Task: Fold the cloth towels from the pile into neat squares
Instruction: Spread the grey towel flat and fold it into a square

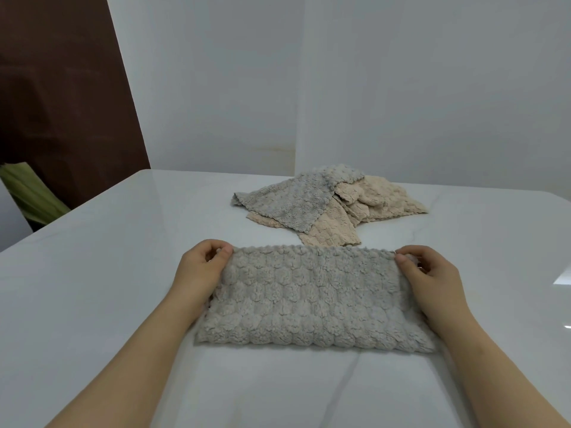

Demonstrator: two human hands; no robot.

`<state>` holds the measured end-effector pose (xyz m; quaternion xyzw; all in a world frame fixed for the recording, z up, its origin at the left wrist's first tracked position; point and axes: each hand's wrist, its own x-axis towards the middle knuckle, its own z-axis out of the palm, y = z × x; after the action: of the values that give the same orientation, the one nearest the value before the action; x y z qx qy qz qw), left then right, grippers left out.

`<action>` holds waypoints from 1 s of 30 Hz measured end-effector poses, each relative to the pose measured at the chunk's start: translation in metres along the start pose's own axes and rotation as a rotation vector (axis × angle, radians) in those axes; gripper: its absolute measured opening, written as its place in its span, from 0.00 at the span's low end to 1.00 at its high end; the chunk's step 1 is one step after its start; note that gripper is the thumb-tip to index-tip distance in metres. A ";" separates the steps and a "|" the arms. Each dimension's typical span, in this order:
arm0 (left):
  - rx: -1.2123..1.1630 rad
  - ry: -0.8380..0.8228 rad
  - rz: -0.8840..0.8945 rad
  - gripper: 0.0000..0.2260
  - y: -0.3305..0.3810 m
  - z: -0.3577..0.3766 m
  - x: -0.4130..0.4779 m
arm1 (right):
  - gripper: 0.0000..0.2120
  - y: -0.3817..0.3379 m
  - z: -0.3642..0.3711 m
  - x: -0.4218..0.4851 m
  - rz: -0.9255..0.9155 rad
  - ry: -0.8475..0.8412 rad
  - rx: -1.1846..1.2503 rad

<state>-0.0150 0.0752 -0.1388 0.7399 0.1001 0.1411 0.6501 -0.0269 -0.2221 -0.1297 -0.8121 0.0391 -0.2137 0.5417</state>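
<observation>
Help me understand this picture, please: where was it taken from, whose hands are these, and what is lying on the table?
There is no machine here. A person wears a wide-angle camera on the head, looking forward and down, so you see their own bare arms reaching in from the bottom edge. The left hand and the right hand each pinch a far corner of a grey towel, which lies on the white table as a wide rectangle, apparently folded once. Beyond it sits a loose pile of more towels, grey and beige, not yet folded. Behind the table are a pale wall and, at the left, a dark brown panel with something green below it.
</observation>
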 end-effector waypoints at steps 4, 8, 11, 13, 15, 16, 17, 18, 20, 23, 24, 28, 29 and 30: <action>0.120 0.068 0.013 0.05 -0.005 0.003 0.003 | 0.08 0.002 0.003 -0.001 -0.002 -0.001 -0.209; 0.350 0.002 0.065 0.13 -0.002 0.006 0.000 | 0.16 -0.003 0.005 -0.006 0.017 -0.192 -0.390; 0.422 -0.168 0.096 0.09 0.004 0.004 0.000 | 0.23 -0.009 0.001 -0.006 0.149 -0.305 -0.549; 0.535 -0.333 0.111 0.07 0.005 0.003 -0.004 | 0.25 -0.011 -0.003 -0.007 0.206 -0.366 -0.623; 0.674 -0.407 0.177 0.08 0.002 0.006 -0.007 | 0.24 -0.010 -0.004 -0.009 0.225 -0.404 -0.623; 0.699 -0.391 0.207 0.09 0.000 0.009 -0.008 | 0.23 -0.010 -0.004 -0.009 0.215 -0.396 -0.584; 0.708 -0.364 0.231 0.09 -0.001 0.012 -0.009 | 0.22 -0.009 -0.003 -0.009 0.196 -0.365 -0.537; 0.715 -0.331 0.254 0.09 -0.002 0.014 -0.009 | 0.22 -0.009 -0.003 -0.009 0.168 -0.313 -0.497; 0.793 -0.232 0.334 0.11 -0.002 0.018 -0.011 | 0.21 -0.007 -0.002 -0.009 0.104 -0.202 -0.481; 0.989 -0.051 0.565 0.14 0.003 0.027 -0.018 | 0.23 -0.004 -0.002 -0.008 0.090 -0.158 -0.595; 1.015 -0.085 0.585 0.16 0.008 0.032 -0.023 | 0.25 -0.004 -0.004 -0.008 0.108 -0.176 -0.652; 1.164 -0.511 0.437 0.24 0.015 0.065 -0.046 | 0.28 -0.011 -0.008 -0.008 0.252 -0.298 -0.743; 1.205 -0.574 0.402 0.26 0.012 0.071 -0.048 | 0.25 -0.012 -0.008 -0.008 0.273 -0.335 -0.758; 1.241 -0.611 0.372 0.26 0.009 0.074 -0.048 | 0.21 -0.012 -0.008 -0.008 0.282 -0.363 -0.759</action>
<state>-0.0356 -0.0110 -0.1427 0.9845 -0.1525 -0.0465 0.0736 -0.0395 -0.2222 -0.1191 -0.9645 0.1295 0.0377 0.2271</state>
